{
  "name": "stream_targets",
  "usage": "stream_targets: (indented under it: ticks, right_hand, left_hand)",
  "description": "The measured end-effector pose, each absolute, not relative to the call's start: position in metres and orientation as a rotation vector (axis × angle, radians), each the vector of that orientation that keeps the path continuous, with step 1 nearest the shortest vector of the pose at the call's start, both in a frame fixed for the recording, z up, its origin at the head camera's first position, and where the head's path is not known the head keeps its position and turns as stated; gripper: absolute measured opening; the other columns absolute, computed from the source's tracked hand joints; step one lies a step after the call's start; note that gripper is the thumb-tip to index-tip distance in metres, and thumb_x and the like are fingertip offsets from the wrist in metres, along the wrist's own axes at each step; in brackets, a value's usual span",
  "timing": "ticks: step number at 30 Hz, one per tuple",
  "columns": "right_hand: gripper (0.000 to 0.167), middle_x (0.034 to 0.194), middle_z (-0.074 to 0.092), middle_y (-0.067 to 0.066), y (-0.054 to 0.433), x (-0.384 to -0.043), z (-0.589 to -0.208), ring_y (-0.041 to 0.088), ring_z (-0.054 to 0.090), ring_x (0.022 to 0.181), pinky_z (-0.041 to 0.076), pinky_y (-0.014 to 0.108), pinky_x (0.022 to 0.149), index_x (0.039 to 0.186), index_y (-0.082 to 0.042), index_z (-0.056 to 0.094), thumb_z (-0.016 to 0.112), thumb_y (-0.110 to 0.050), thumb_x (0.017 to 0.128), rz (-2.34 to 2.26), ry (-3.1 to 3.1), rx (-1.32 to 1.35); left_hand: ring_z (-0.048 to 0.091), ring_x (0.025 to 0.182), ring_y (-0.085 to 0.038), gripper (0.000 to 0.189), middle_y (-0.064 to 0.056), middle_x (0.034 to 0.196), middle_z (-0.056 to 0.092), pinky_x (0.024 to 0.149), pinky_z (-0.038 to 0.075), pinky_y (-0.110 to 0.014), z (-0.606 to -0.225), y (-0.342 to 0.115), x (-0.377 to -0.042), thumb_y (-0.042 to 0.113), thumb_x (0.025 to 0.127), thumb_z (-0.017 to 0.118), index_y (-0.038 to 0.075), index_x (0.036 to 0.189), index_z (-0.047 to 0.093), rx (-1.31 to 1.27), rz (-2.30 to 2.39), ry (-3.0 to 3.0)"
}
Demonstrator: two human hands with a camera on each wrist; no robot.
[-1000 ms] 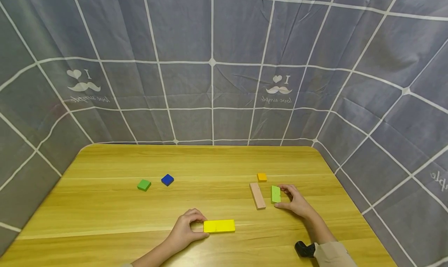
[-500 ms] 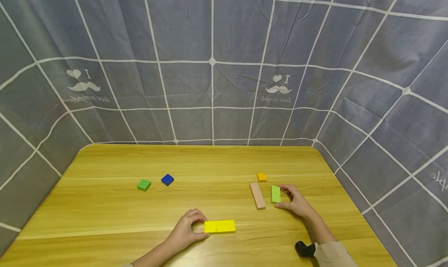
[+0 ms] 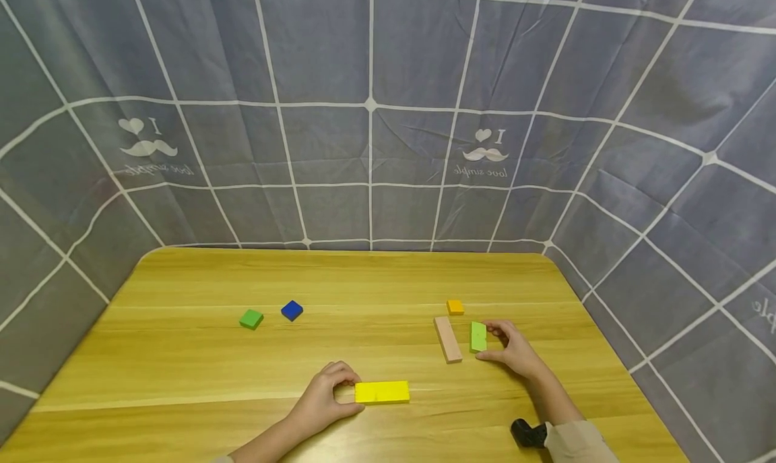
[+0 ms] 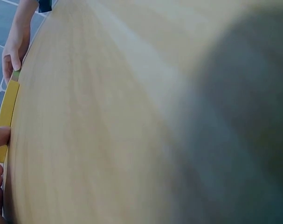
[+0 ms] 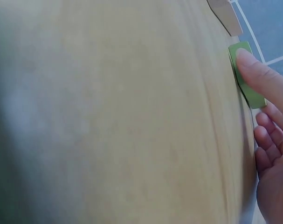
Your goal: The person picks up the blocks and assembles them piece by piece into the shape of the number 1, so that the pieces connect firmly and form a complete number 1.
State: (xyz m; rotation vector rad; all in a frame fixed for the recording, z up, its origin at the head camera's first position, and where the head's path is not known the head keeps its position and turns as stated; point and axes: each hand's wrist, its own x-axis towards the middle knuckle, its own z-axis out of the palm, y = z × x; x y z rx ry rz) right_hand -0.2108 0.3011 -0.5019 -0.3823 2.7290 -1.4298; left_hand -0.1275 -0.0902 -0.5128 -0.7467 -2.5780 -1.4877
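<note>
My left hand [image 3: 322, 397] pinches the left end of a long yellow block [image 3: 382, 392], thumb on the near side and fingers on the far side. The block lies flat at the front middle of the table. Further right, my right hand [image 3: 512, 350] holds a light green block [image 3: 478, 337] by its two ends, between thumb and fingers. In the right wrist view, the thumb [image 5: 267, 79] presses over that green block's near face. A pinkish wooden block [image 3: 448, 340] lies just left of it, apart from it. The left wrist view shows the yellow block [image 4: 8, 103] at its left edge.
A small orange block [image 3: 455, 307] lies behind the pinkish one. At the left back are a green block [image 3: 251, 319] and a blue block [image 3: 292, 310]. A black device [image 3: 527, 434] sits at the right wrist. A grey checked cloth [image 3: 339, 146] hangs around the wooden table [image 3: 182, 362].
The head view has shifted very slightly. Both hands keep their hold on the yellow and light green blocks, and the other blocks stay in place.
</note>
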Motion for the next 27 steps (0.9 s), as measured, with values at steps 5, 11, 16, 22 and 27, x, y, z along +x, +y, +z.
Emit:
stream_targets:
  ticks: [5, 11, 16, 22, 27]
  right_hand:
    - [0.065, 0.112, 0.047, 0.017, 0.297, -0.213, -0.494, 0.036, 0.049, 0.107, 0.041, 0.048, 0.091, 0.122, 0.004, 0.049, 0.08, -0.013, 0.068, -1.446, 2.74, -0.371]
    - [0.063, 0.109, 0.05, 0.014, 0.283, -0.216, -0.477, 0.028, 0.046, 0.099, 0.039, 0.046, 0.085, 0.121, -0.001, 0.052, 0.081, -0.017, 0.067, -1.41, 2.82, -0.385]
    - [0.063, 0.107, 0.052, 0.014, 0.27, -0.216, -0.465, 0.028, 0.047, 0.096, 0.04, 0.045, 0.08, 0.119, -0.001, 0.055, 0.083, -0.015, 0.064, -1.378, 2.892, -0.508]
    - [0.064, 0.107, 0.052, 0.014, 0.25, -0.213, -0.458, 0.03, 0.048, 0.096, 0.04, 0.047, 0.08, 0.119, 0.0, 0.055, 0.083, -0.015, 0.063, -1.416, 2.862, -0.57]
    - [0.064, 0.108, 0.053, 0.013, 0.235, -0.211, -0.457, 0.032, 0.048, 0.098, 0.041, 0.045, 0.081, 0.118, 0.0, 0.055, 0.083, -0.015, 0.063, -1.443, 2.831, -0.6]
  left_hand:
    - [0.046, 0.081, -0.004, 0.027, 0.013, 0.087, 0.055, 0.072, 0.046, -0.022, -0.513, -0.089, -0.127, 0.016, 0.066, 0.081, 0.016, 0.088, 0.066, -0.742, -1.49, -2.575]
    - [0.046, 0.081, -0.004, 0.027, 0.014, 0.087, 0.055, 0.072, 0.046, -0.022, -0.512, -0.089, -0.127, 0.014, 0.066, 0.081, 0.016, 0.088, 0.066, -0.735, -1.486, -2.577]
    - [0.046, 0.081, -0.005, 0.027, 0.014, 0.088, 0.055, 0.072, 0.046, -0.022, -0.512, -0.089, -0.127, 0.014, 0.066, 0.081, 0.016, 0.088, 0.066, -0.736, -1.485, -2.574]
    - [0.046, 0.081, -0.004, 0.027, 0.014, 0.087, 0.055, 0.072, 0.046, -0.022, -0.513, -0.089, -0.127, 0.015, 0.066, 0.081, 0.016, 0.088, 0.066, -0.728, -1.482, -2.577]
    - [0.046, 0.081, -0.005, 0.027, 0.014, 0.087, 0.055, 0.072, 0.046, -0.023, -0.513, -0.089, -0.127, 0.015, 0.066, 0.081, 0.017, 0.088, 0.066, -0.733, -1.482, -2.572]
